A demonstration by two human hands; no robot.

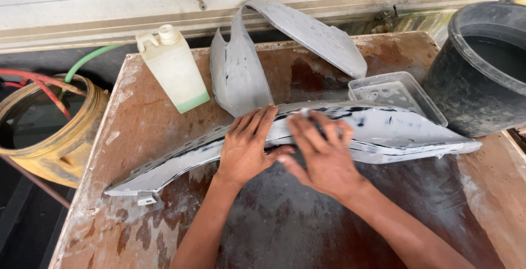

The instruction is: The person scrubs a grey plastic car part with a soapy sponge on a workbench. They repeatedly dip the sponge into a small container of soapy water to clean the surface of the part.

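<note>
Both hands are resting on a long grey primed body panel (383,132), a narrow vehicle fairing piece with dark streaks showing through its coating, lying across a worn brown wooden table (137,219). Taking the panel as the landmark and going from left to right: its thin, tapering end with a small mounting tab is reaching toward the table's left edge, well left of both hands. The left hand (246,145) is lying next, palm down, fingers spread flat over the panel's upper edge and thumb tucked at its near edge, pressing rather than gripping. Just right of it, almost touching, the right hand (323,156) is lying flat on the panel's middle, fingers extended and pointing left; whether something thin is under its palm cannot be told. Beyond it the panel is widening and ending in a point near the table's right side.

The panel's long axis is running left to right, slightly uphill toward the right, crosswise to both forearms, so both hands are equally near it.

Behind the panel's left part, a pale plastic bottle (174,71) is standing; behind its middle, a second curved grey fairing (241,77) is leaning; behind its right part, a clear plastic tub (394,91) is sitting, touching the panel, with a black bucket (482,99) further right. Far left, off the table, a yellow container (55,148) is holding hoses.
</note>
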